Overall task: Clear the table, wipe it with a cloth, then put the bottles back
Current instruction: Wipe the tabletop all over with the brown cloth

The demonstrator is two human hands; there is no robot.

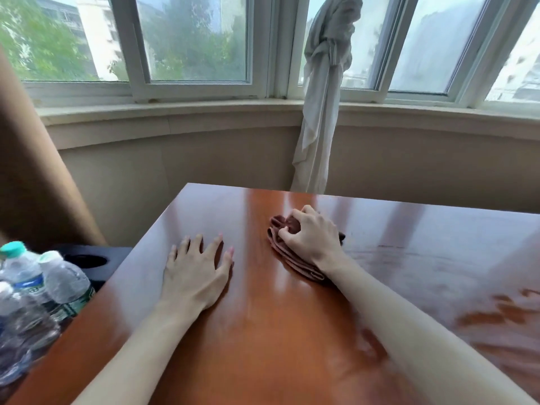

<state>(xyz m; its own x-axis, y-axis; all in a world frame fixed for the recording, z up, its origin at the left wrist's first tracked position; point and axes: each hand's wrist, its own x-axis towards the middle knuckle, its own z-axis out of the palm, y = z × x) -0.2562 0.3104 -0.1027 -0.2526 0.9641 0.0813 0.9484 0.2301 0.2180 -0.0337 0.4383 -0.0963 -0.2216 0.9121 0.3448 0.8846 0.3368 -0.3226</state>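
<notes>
reddish-brown, soft and limp, the cloth (pixel 287 252) is bunching under the right hand (pixel 311 238) gripping its crumpled middle on the glossy wooden table (pixel 263 331), while the left hand (pixel 194 270) is resting flat with spread fingers, and light, probably slippery plastic water bottles (pixel 38 290) are waiting off the left edge.

Both bare forearms reach forward. The left hand (pixel 196 268) lies palm down, fingers straight and spread, thumb out to the side. The right hand (pixel 312 236) sits farther ahead, knuckles up, fingers curled and bunching a brown cloth (pixel 287 252) beneath it.
</notes>
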